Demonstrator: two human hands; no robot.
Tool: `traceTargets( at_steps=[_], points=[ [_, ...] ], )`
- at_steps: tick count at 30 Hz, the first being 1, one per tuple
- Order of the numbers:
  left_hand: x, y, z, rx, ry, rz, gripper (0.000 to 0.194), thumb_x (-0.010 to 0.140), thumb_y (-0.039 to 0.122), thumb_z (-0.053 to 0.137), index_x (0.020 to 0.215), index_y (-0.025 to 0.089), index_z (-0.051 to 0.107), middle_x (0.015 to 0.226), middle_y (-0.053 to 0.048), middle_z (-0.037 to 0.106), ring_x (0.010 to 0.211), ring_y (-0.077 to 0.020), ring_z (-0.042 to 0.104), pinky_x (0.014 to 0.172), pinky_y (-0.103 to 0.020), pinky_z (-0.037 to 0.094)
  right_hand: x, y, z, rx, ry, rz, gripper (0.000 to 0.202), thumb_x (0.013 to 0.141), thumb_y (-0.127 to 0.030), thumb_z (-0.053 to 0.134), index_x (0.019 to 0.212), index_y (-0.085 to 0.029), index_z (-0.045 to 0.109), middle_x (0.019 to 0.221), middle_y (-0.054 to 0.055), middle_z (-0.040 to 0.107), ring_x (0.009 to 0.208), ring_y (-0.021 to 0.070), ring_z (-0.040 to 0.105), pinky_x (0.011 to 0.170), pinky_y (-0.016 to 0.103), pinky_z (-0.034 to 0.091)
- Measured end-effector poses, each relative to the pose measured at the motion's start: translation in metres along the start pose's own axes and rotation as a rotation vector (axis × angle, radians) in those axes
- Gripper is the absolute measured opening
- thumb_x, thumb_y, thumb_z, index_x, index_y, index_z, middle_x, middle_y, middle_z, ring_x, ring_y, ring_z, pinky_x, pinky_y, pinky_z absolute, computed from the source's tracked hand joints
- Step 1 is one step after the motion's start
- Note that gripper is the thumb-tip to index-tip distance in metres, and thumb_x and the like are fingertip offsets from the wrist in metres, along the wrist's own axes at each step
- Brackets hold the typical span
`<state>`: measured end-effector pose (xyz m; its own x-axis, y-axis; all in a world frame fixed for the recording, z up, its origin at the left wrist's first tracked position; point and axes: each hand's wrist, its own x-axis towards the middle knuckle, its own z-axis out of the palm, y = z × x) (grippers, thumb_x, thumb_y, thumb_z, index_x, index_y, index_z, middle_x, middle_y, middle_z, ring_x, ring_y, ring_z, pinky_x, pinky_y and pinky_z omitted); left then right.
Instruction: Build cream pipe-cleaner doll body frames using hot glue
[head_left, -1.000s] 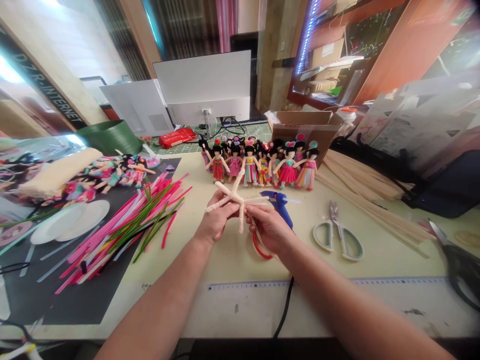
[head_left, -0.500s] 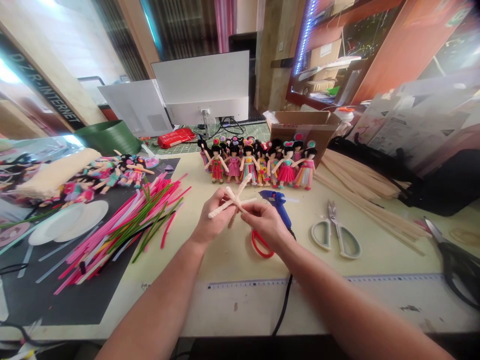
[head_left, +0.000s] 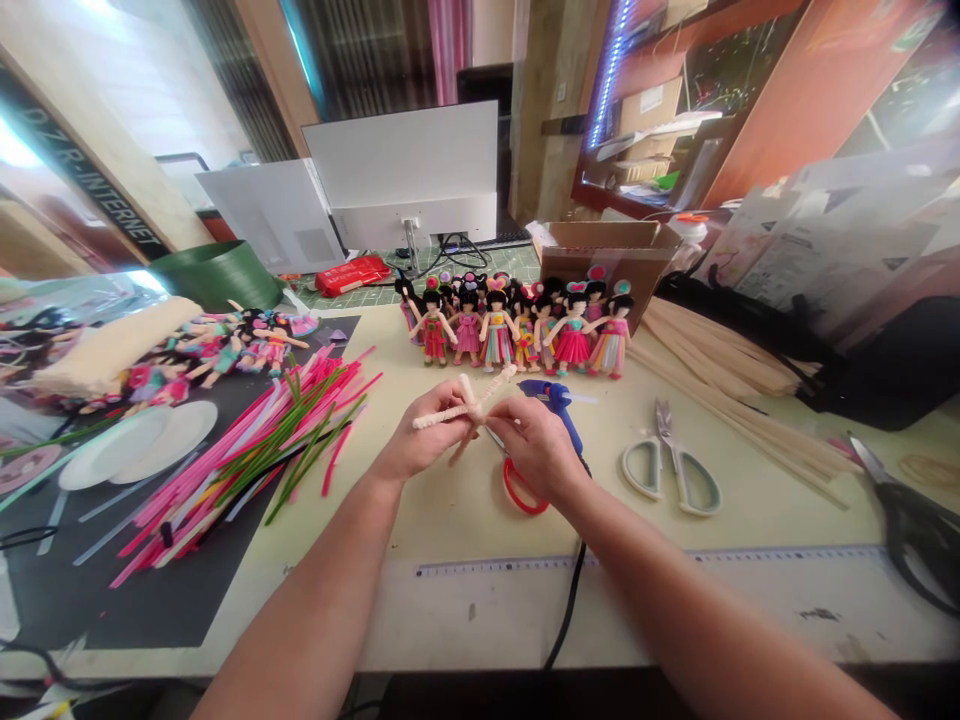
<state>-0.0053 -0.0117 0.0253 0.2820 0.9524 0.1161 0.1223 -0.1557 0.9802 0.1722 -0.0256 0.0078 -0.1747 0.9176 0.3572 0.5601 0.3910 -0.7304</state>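
Note:
Between my hands is a cream pipe-cleaner figure [head_left: 475, 409] with twisted limbs sticking out in several directions. My left hand [head_left: 420, 430] is closed on its left side, thumb and fingers pinching near the joint. My right hand [head_left: 534, 437] pinches it from the right, its fingertips partly hidden behind the knuckles. Just beyond my right hand lies a blue glue gun [head_left: 559, 408]. Red-handled scissors [head_left: 523, 490] lie under the right hand, mostly covered. Finished pipe-cleaner dolls [head_left: 499, 330] stand in a group behind the hands.
Loose pink and green pipe cleaners [head_left: 255, 450] lie left, near white plates [head_left: 142, 440]. To the right are grey-handled scissors [head_left: 667, 465], cream pipe cleaners [head_left: 739, 390] and black scissors [head_left: 911, 530]. A ruler strip [head_left: 495, 568] runs along the front; a black cable [head_left: 568, 610] crosses it.
The pipe-cleaner figure has turned slightly in my hands, its upper-right limb tipping further right. My right hand has curled in closer around it, and the left hand has shifted slightly left.

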Motion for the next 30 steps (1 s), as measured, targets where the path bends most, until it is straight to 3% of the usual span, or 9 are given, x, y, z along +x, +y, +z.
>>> traceTargets(
  at_steps=[15,24,30],
  points=[
    [0.002,-0.011,-0.003,-0.318,-0.119,-0.082,0.023,0.065,0.011,0.073,0.085,0.016,0.065,0.077,0.000,0.065,0.070,-0.0145,0.063,0.070,-0.028,0.051,0.003,0.008,-0.003,0.434,-0.079,0.197,0.012,0.079,-0.030,0.063,0.072,-0.020,0.066,0.065,-0.001,0.061,0.062,0.0132,0.049,0.058,0.027,0.036],
    [-0.001,-0.008,0.006,-0.479,-0.155,-0.134,0.022,0.063,0.009,0.074,0.080,0.016,0.061,0.071,0.000,0.064,0.065,-0.0135,0.062,0.064,-0.026,0.050,0.006,0.006,-0.012,0.907,-0.311,0.436,0.021,0.069,-0.034,0.076,0.068,-0.016,0.066,0.063,0.002,0.065,0.057,0.0117,0.053,0.056,0.025,0.039],
    [-0.002,-0.011,0.014,-0.588,-0.153,-0.115,0.025,0.064,0.015,0.078,0.081,0.017,0.059,0.069,0.001,0.063,0.062,-0.0137,0.062,0.064,-0.027,0.050,0.007,0.010,-0.012,1.218,-0.522,0.565,0.025,0.067,-0.034,0.079,0.070,-0.017,0.060,0.060,0.001,0.064,0.042,0.0053,0.038,0.040,0.019,0.022]
  ],
)
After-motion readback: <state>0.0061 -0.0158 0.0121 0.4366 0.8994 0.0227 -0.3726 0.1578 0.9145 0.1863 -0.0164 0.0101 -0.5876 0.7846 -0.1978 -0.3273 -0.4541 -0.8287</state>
